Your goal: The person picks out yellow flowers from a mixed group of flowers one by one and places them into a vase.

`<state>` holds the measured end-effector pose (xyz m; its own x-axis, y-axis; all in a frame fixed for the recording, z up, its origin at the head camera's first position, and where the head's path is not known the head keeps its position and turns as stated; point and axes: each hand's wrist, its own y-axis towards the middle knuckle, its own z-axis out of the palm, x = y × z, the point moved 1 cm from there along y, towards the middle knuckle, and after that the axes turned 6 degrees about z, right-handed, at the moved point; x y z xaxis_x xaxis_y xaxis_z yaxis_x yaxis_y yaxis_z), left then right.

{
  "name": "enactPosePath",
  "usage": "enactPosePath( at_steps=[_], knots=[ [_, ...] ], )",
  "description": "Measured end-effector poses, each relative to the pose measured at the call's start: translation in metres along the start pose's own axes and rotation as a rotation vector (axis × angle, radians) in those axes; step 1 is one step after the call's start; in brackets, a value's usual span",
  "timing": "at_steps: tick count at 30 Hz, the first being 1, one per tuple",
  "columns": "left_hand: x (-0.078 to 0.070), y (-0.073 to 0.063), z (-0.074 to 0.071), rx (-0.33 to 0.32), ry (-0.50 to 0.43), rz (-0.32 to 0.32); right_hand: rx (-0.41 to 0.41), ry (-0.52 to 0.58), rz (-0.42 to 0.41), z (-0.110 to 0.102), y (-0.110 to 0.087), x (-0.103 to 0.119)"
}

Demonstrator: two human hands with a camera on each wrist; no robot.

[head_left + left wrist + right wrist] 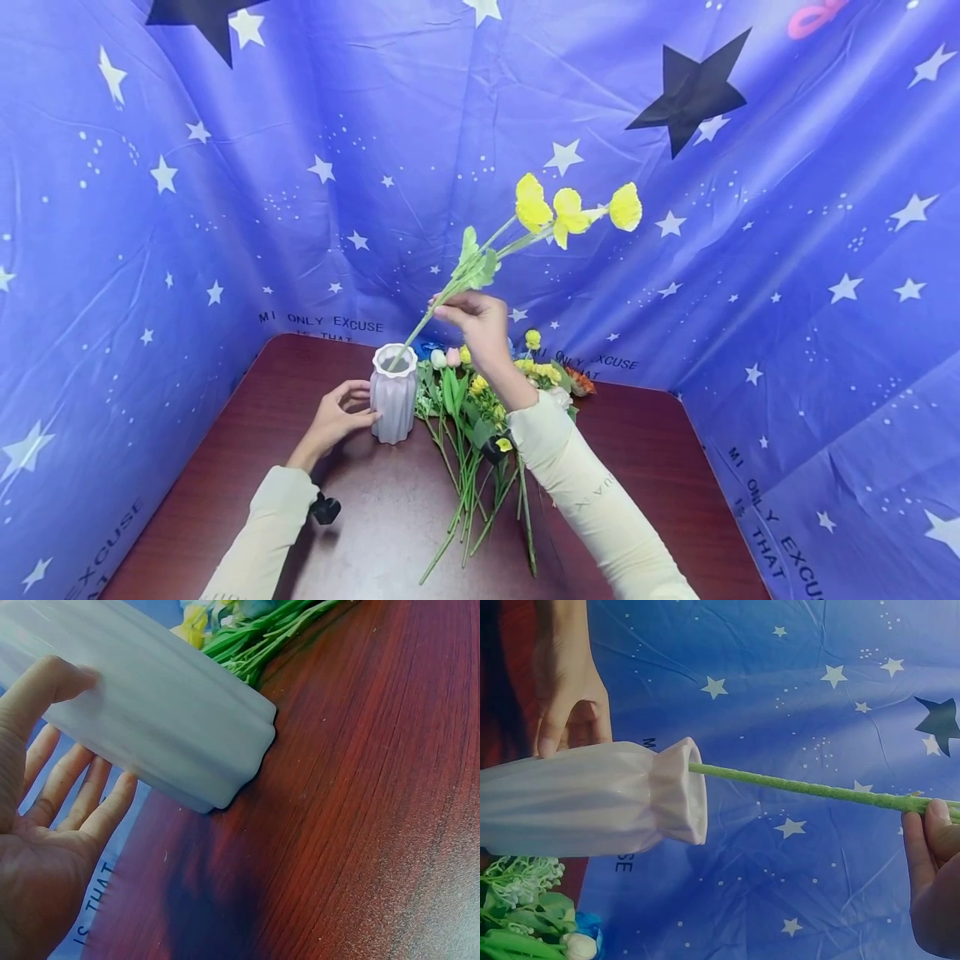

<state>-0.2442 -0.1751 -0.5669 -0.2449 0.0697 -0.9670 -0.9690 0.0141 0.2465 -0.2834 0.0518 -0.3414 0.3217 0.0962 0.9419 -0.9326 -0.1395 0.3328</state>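
A pale, fluted vase [393, 404] with a scalloped rim stands upright on the table. My left hand [339, 418] steadies its left side; in the left wrist view the thumb [64, 679] presses the vase wall [165, 705] and the fingers reach around its edge. My right hand [480, 323] pinches the green stem [802, 786] of a yellow artificial flower spray [567, 212] between thumb and fingertips. The stem slants down to the left, its lower end inside the vase mouth [697, 799]. Three yellow blooms and some leaves [476, 265] rise above the right hand.
Right of the vase lies a pile of artificial flowers [487, 400], with yellow, white, pink, blue and orange blooms; its stems [465, 500] point toward the near edge. The dark red wooden table [375, 517] is enclosed by blue star-patterned cloth [420, 125].
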Motion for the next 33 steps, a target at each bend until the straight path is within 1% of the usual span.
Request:
enactPosePath(
  at_steps=[8, 12, 17, 21, 27, 33],
  knots=[
    [0.000, 0.000, 0.000, 0.004, 0.014, -0.008, 0.015, -0.076, 0.081, 0.010, 0.002, -0.006],
    [-0.001, 0.000, 0.000, 0.002, 0.012, -0.009, 0.047, -0.109, 0.071, 0.016, 0.003, -0.009],
    [-0.001, 0.000, 0.000, 0.002, 0.024, -0.008, 0.076, -0.195, 0.050, 0.024, 0.002, -0.011],
    [-0.001, 0.001, 0.000, 0.001, 0.032, -0.010, 0.088, -0.269, 0.077, 0.030, 0.001, -0.013],
    [-0.001, 0.001, 0.000, -0.003, 0.020, -0.012, 0.106, -0.346, 0.130, 0.037, -0.002, -0.015],
    [-0.001, 0.001, 0.000, -0.002, 0.024, -0.010, 0.114, -0.404, 0.112, 0.040, -0.005, -0.022]
  ],
)
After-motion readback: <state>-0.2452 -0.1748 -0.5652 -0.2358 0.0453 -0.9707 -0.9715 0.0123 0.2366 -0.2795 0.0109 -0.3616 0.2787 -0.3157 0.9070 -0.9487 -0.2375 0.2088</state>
